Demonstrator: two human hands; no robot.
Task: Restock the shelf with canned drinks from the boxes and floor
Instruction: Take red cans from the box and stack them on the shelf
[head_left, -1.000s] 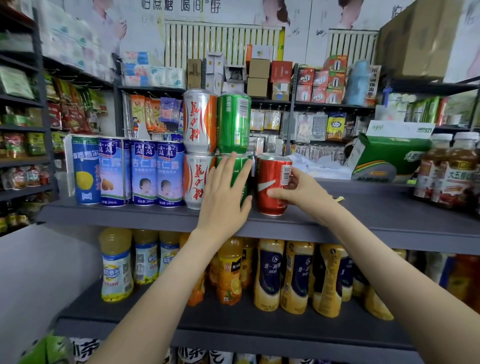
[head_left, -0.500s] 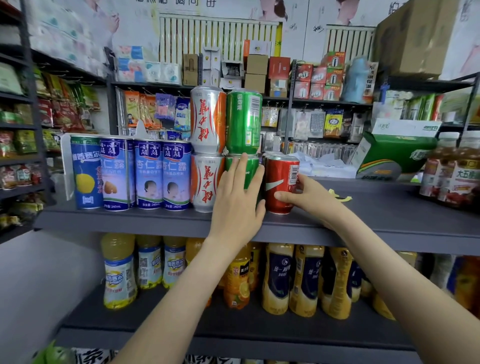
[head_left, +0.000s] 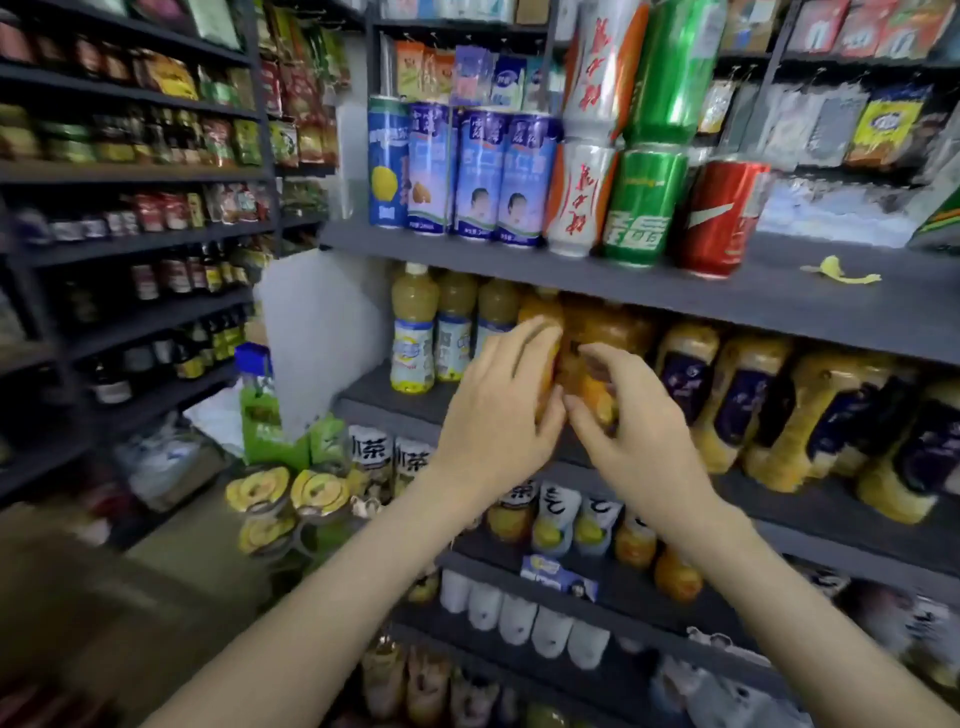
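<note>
The grey shelf board (head_left: 519, 262) is lying flat & matte, carrying the cans (head_left: 478, 171) near its front edge w/ labels facing out for shoppers. They're smooth glossy cylinders, so some are stacking two high (white & green only). The left hand (head_left: 498, 415) & right hand (head_left: 634, 431) are hanging lower, in front of the juice bottles (head_left: 597, 332), fingers loose, gripping nothing. The red can (head_left: 719, 218) is standing upright just beside the green can (head_left: 644, 208).

Left hand (head_left: 498, 415) and right hand (head_left: 636, 436), fingers loosely curled, nearly touching; red can (head_left: 719, 218) stands on shelf (head_left: 779, 296) above right hand.
</note>
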